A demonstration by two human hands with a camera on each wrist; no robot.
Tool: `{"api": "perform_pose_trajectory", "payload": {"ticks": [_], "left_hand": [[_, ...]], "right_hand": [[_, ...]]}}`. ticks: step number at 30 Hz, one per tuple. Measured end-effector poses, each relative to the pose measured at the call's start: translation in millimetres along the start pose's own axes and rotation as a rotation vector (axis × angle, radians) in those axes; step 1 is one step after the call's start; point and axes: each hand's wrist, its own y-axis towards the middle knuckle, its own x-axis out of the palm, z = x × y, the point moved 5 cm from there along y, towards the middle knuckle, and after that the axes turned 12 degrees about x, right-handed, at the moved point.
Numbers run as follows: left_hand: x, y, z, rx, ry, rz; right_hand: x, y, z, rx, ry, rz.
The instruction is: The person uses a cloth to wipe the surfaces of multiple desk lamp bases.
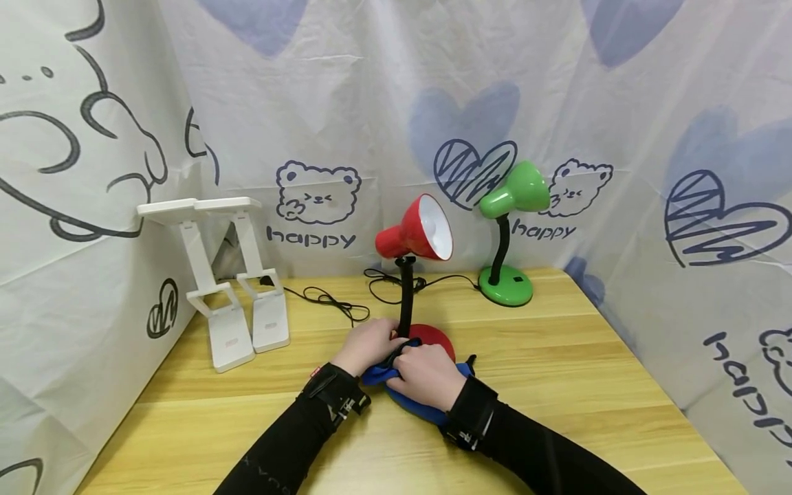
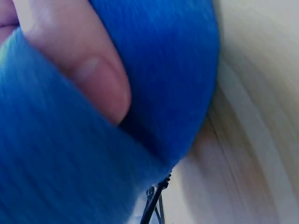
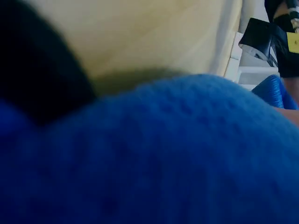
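A red desk lamp [image 1: 416, 230] with a black gooseneck stands in front of me in the head view, its round base [image 1: 436, 337] partly hidden. My left hand [image 1: 366, 345] is at the near left of the neck's foot and grips a bunched blue cloth [image 1: 421, 410] with dark parts. In the left wrist view, a fingertip [image 2: 105, 91] presses into a fold of this cloth. My right hand [image 1: 430, 375] holds the same cloth at the near edge of the base, fingers curled into it. Blue fabric [image 3: 187, 149] fills most of the right wrist view.
A green desk lamp [image 1: 516, 199] stands at the back right. Two white folding stands [image 1: 232, 337] are side by side at the left. Black cables [image 1: 331, 300] lie along the back of the wooden table [image 1: 544, 385]. Printed white curtains [image 1: 371, 89] enclose the back and sides.
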Motion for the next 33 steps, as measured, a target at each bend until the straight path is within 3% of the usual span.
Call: {"api": "perform_pose_trajectory", "payload": {"ticks": [6,16,25,33], "left_hand": [[-2.4,-1.8,2.0,0.010,0.006,0.008],[0.3,-1.3,2.4,-0.004,-0.010,-0.019],[-1.1,-0.5,2.5,0.014,0.002,0.002],[0.2,-0.2,2.1,-0.001,0.009,-0.013]], "right_hand": [[-2.5,-1.6,-4.3,0.064,-0.045,0.030],[1.3,1.7,10.6,0.178,0.223,-0.272],[-0.2,-12.7,30.4,0.161,0.320,-0.318],[-3.8,-29.1,62.3,0.253,0.366,-0.373]]}}
